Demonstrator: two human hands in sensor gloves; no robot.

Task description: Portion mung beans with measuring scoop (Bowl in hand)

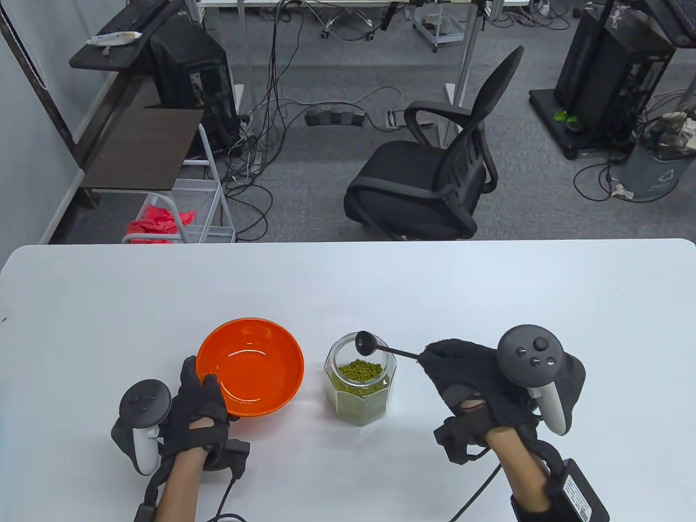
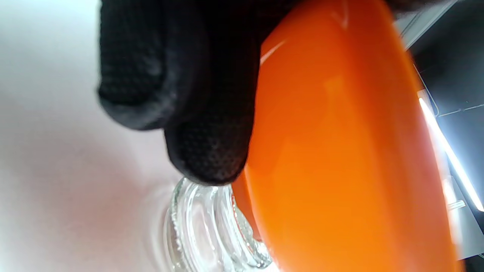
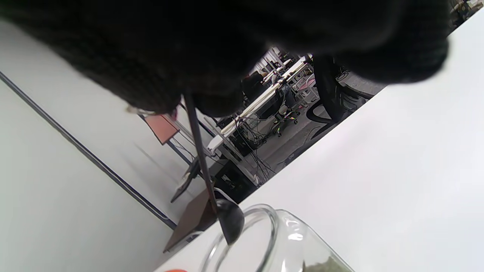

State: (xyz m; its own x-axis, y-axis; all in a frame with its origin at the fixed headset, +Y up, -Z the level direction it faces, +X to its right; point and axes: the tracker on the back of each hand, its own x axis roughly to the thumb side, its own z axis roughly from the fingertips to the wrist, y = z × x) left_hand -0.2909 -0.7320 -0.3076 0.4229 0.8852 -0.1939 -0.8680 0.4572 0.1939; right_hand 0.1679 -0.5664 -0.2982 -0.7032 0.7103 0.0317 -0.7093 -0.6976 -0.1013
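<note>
An empty orange bowl (image 1: 250, 367) sits left of centre on the white table (image 1: 348, 283). My left hand (image 1: 198, 408) grips its near rim, thumb inside; the left wrist view shows its fingers (image 2: 208, 151) against the bowl's outer wall (image 2: 340, 151). A clear glass jar (image 1: 360, 386) partly filled with green mung beans (image 1: 360, 371) stands right of the bowl. My right hand (image 1: 462, 375) holds the thin handle of a black measuring scoop (image 1: 365, 342), whose cup hovers over the jar's far rim. In the right wrist view the scoop (image 3: 228, 223) hangs at the jar mouth (image 3: 261, 234).
A black office chair (image 1: 435, 168) stands beyond the table's far edge. A wire cart with red cloth (image 1: 179, 217) and a dark side table are at the far left. A clear glass object (image 2: 204, 230) lies under the bowl in the left wrist view.
</note>
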